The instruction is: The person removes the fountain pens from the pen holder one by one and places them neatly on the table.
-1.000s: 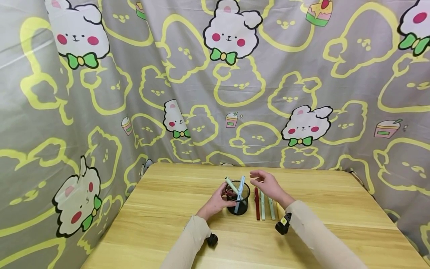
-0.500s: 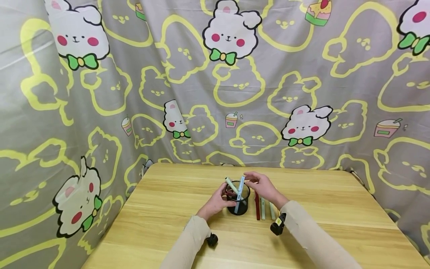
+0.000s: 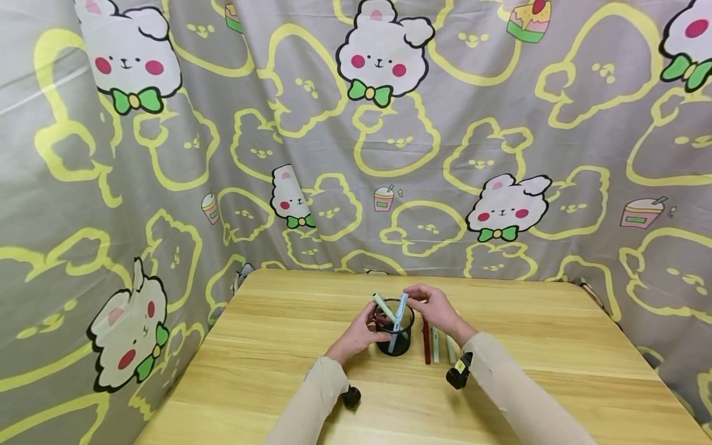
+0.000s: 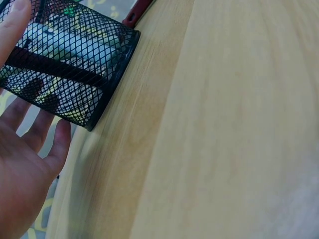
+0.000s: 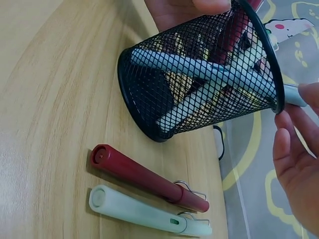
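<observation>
A black mesh pen cup (image 3: 406,340) stands on the table, and my left hand (image 3: 358,335) grips its left side, thumb in front. In the left wrist view the fingers (image 4: 61,144) curl beneath the mesh. Inside lean a light blue pen (image 3: 400,307), a pale green pen (image 3: 384,304) and a dark red one (image 3: 381,319). My right hand (image 3: 436,308) pinches the top end of the blue pen at the rim. The right wrist view shows that blue pen (image 5: 184,64) slanting through the cup, its lower end near the base.
Right of the cup, a dark red pen (image 5: 144,174), a mint pen (image 5: 139,211) and a pale green pen (image 3: 450,351) lie side by side on the wooden table (image 3: 267,334). A patterned curtain (image 3: 334,136) hangs behind and to the left.
My right hand has moved left from above the lying pens to the blue pen's top. That pen's top has tilted slightly right. My left hand and the cup have stayed put.
</observation>
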### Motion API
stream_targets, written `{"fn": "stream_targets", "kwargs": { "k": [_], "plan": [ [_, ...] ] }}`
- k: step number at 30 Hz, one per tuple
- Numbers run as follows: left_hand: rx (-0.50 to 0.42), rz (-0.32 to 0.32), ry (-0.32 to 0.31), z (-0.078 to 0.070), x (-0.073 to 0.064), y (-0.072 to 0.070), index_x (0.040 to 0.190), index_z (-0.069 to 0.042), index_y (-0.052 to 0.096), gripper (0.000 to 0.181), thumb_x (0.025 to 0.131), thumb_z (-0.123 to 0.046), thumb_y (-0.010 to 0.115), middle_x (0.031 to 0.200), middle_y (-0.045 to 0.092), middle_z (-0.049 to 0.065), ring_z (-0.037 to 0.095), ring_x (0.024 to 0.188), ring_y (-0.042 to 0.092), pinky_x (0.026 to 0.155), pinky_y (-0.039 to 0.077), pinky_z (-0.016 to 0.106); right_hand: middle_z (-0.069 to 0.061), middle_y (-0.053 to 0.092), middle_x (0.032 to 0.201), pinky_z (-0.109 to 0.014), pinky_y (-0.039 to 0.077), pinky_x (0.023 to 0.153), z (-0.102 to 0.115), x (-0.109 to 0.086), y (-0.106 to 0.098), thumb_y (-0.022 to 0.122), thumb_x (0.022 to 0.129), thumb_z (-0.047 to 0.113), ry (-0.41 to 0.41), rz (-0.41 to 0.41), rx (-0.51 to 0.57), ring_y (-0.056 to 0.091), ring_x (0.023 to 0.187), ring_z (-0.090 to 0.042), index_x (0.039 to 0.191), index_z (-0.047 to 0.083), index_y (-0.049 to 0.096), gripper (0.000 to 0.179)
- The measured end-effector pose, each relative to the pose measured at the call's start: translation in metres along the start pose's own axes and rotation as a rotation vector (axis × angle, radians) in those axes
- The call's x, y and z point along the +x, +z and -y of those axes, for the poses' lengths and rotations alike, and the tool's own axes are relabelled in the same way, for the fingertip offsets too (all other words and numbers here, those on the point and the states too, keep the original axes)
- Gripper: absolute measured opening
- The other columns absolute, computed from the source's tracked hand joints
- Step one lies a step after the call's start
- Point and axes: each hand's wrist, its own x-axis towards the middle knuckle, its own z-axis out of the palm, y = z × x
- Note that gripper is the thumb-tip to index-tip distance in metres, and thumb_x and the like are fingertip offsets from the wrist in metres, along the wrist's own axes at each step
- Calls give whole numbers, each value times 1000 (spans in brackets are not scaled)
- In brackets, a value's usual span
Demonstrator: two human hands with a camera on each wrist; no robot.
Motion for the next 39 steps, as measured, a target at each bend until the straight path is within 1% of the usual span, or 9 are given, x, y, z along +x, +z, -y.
{"fn": "stream_targets", "kwargs": {
  "k": [5,11,14,19,23,26,32,35,39],
  "plan": [
    [-18,1,13,-2,-1,-1,141,1,30,74,80,2,73,120,55,15,34,108,54,82,50,33,-8,67,96,-34,50,70,-8,4,1,66,89,9,-11,-16,22,62,91,-25,105,3,63,17],
    [-19,19,13,-23,-9,2,139,0,34,69,81,3,72,121,54,20,35,107,54,82,49,32,-6,67,91,-34,49,70,-6,0,0,67,88,9,-20,-15,35,62,88,-23,98,5,60,13],
    [-21,23,9,-26,-10,2,138,-3,36,68,81,2,72,123,52,21,38,109,53,84,49,31,-8,66,92,-35,51,68,-6,-2,-2,66,89,8,0,-26,66,62,84,-27,99,3,59,13],
    [-41,9,28,-15,-7,2,136,-3,37,67,80,2,73,122,52,23,45,111,50,84,48,31,-16,65,97,-31,54,67,-4,-2,-12,63,91,6,10,-45,165,63,86,-36,103,-3,57,16],
    [-45,11,21,-3,-3,0,137,-2,36,67,81,1,73,124,52,19,42,112,50,84,48,31,-21,64,101,-34,55,72,1,-3,-24,62,91,5,-2,-82,224,65,85,-25,105,-6,56,19],
    [-39,17,32,0,-3,0,137,1,34,67,81,-1,73,124,53,18,40,112,51,84,48,32,-21,64,102,-38,54,76,5,-4,-34,62,91,4,-4,-128,268,65,83,-17,107,-7,55,21],
    [-20,10,36,0,-2,0,137,1,33,68,81,0,73,123,53,17,37,109,53,84,48,32,-8,65,93,-37,54,77,6,-5,-54,63,90,2,-11,-211,365,64,80,-11,107,-9,52,24],
    [-33,13,24,-3,-2,0,138,1,32,70,80,3,73,125,52,19,39,110,52,84,48,32,0,65,88,-31,54,75,4,-6,-63,63,90,2,-31,-239,413,64,79,-9,105,-8,52,21],
    [-45,24,16,-18,-6,2,138,1,34,69,80,3,72,125,51,24,39,110,52,84,48,32,4,66,86,-25,54,71,3,-7,-74,62,90,2,-49,-266,476,64,77,-8,101,1,55,13]
  ]
}}
